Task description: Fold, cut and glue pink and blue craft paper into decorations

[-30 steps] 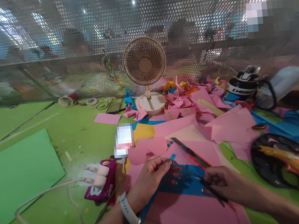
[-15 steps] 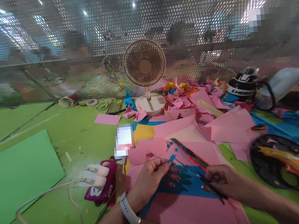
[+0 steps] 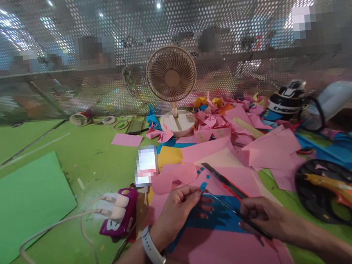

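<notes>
My left hand (image 3: 178,210), with a white watch band (image 3: 153,247) on the wrist, pinches a tiny blue paper piece (image 3: 203,186) between thumb and forefinger. Its other fingers hang loosely over a blue paper sheet (image 3: 223,218). In my right hand (image 3: 261,215) is a slim tool (image 3: 251,223) with a thin metal shaft and a black handle; its exact kind is unclear. The shaft's tip is close to the pinched piece; whether they touch I cannot tell. A red and black utility knife (image 3: 225,180) lies just beyond, on pink paper (image 3: 204,248). Small blue squares (image 3: 208,177) lie near its blade.
A fan (image 3: 171,79) stands at the back beside a heap of folded pink paper (image 3: 213,120). To the left are a phone (image 3: 146,165), a purple power strip (image 3: 121,215) with cables and green card (image 3: 28,202). Right: a glue gun (image 3: 350,194) on a black tray (image 3: 308,202), and a bottle (image 3: 287,101).
The slim tool in my right hand has turned slightly, its two handle ends now closer together in view. My left hand keeps its pinch on the blue piece, almost unmoved.
</notes>
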{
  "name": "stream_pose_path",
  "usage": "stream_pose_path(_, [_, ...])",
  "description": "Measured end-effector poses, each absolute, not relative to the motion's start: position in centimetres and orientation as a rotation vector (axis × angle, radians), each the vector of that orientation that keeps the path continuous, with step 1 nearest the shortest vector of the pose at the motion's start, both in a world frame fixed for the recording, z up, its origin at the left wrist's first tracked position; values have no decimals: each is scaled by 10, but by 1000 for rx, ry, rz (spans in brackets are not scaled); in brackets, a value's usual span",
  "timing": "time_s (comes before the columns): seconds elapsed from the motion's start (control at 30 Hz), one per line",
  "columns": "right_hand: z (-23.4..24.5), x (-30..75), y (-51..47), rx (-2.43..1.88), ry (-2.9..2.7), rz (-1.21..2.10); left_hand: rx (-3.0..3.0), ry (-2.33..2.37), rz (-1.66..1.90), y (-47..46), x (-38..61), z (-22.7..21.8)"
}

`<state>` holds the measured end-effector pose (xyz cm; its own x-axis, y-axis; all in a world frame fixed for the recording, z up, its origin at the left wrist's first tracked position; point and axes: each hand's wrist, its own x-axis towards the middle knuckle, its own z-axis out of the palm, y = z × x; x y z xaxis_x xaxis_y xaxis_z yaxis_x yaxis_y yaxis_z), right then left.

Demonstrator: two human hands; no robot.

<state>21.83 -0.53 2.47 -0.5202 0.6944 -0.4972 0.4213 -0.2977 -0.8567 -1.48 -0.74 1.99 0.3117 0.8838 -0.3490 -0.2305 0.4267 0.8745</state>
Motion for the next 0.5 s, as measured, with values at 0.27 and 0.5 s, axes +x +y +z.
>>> stream_pose_path(0.27, [27, 216, -5, -1425, -1709, 1923, 848, 972, 842, -8, -14, 20])
stream_pose_path(0.5, [24, 217, -5, -1432, -1723, 1916, 853, 984, 845, -8, -15, 17])
